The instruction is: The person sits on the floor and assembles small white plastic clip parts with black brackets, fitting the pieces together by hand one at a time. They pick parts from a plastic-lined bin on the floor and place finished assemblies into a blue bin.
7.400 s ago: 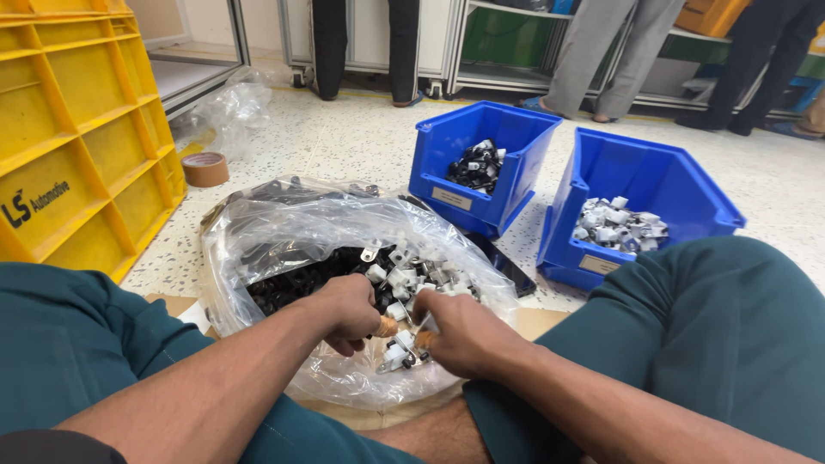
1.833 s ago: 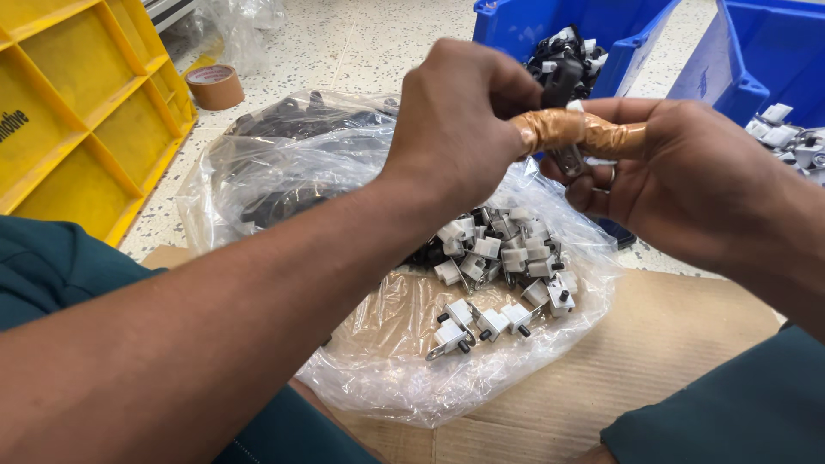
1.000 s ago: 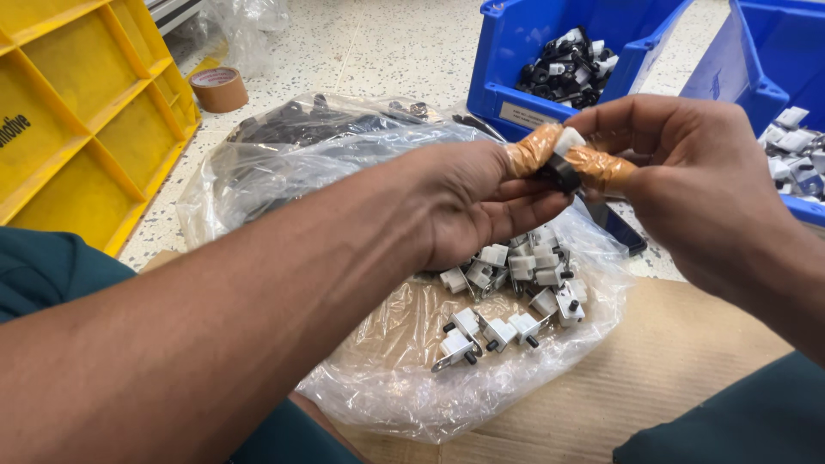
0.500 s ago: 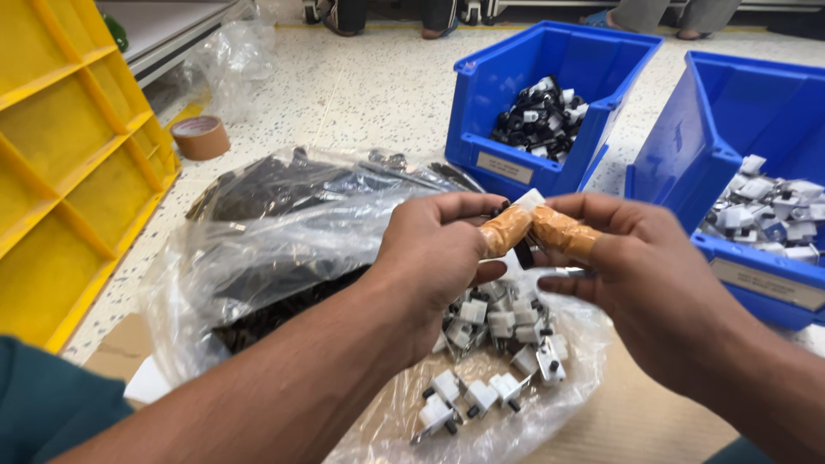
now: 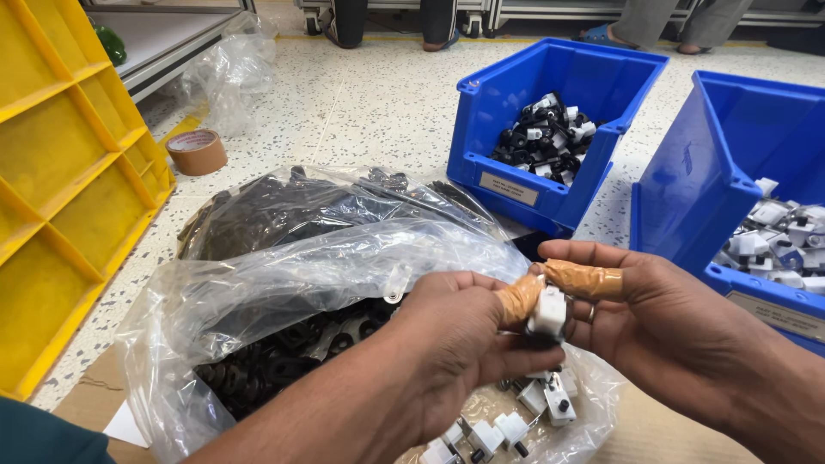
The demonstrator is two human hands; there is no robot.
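Note:
My left hand (image 5: pixel 460 339) and my right hand (image 5: pixel 662 322) meet over a clear plastic bag (image 5: pixel 326 275) and both pinch one small white plastic part (image 5: pixel 547 311). The left thumb and the right forefinger are wrapped in brown tape. Below the hands, more small white parts (image 5: pixel 516 417) lie in the bag, and black ring-shaped parts (image 5: pixel 284 357) fill its left side.
A blue bin (image 5: pixel 601 82) ahead holds mixed black and white parts. A second blue bin (image 5: pixel 687 180) at the right holds white parts. Yellow crates (image 5: pixel 60 172) stand at the left, with a brown tape roll (image 5: pixel 196 151) on the floor. People's legs stand at the far edge.
The hands have come lower and nearer to me, still holding the white part between them. The view has tilted up, so both blue bins show more fully.

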